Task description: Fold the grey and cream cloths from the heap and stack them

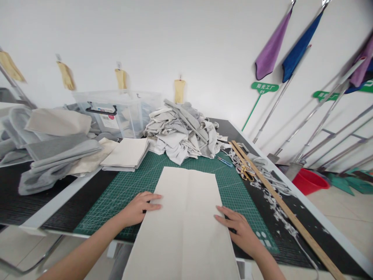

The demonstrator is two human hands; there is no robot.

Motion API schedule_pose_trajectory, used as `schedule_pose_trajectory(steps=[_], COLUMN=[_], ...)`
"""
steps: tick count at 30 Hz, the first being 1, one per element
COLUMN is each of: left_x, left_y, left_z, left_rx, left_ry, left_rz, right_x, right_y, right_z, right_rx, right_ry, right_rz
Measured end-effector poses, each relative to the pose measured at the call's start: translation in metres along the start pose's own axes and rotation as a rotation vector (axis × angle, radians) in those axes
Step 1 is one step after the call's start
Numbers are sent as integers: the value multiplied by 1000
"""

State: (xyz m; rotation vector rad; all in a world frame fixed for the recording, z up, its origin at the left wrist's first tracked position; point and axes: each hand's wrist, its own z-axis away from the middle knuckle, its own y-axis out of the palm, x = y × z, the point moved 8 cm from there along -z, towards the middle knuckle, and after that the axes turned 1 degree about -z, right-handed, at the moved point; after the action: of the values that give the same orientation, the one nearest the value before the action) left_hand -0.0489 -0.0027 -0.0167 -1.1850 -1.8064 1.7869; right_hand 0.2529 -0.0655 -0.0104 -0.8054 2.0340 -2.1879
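A long off-white piece of cloth [186, 217] with a crease down its middle lies on the green cutting mat [116, 202] and runs over the table's near edge. On the cloth's left edge rest the outstretched fingers of my left hand [142, 208], which is open. My right hand [236, 225] lies at the opposite edge, fingers spread and touching the cloth. Beyond the cloth, to the left, is a neat stack of folded off-white cloths [126, 152]. A heap of crumpled grey and white fabric [183, 130] sits behind the mat's far edge.
Grey cloths [61, 155] pile up at the left beside a clear plastic bin [116, 112]. Along the right lie a wooden ruler [279, 202], gold-handled scissors [247, 174], blue snips [225, 161] and fabric scraps [274, 206]. A red bucket [310, 182] stands on the floor.
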Motion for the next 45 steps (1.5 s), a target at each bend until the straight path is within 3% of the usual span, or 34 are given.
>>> schedule_pose_trajectory(steps=[9, 16, 24, 29, 36, 45], left_x=[0, 2, 11, 31, 29, 24], left_y=[-2, -2, -4, 0, -18, -21], left_z=[-1, -2, -6, -12, -13, -12], left_rx=[-11, 24, -14, -97, -263, -261], left_ry=[-22, -62, -119, -316, -615, -653], left_rz=[35, 70, 230, 342, 22, -69], right_x=[0, -5, -18, -32, -30, -29], right_y=[-1, -1, -2, -7, -13, -11], right_z=[-1, -7, -12, -17, -25, -24], right_rx=[-15, -26, -148, -275, -369, -368], right_ry=[13, 102, 133, 307, 484, 542], right_rz=[-19, -57, -217, -240, -58, 22])
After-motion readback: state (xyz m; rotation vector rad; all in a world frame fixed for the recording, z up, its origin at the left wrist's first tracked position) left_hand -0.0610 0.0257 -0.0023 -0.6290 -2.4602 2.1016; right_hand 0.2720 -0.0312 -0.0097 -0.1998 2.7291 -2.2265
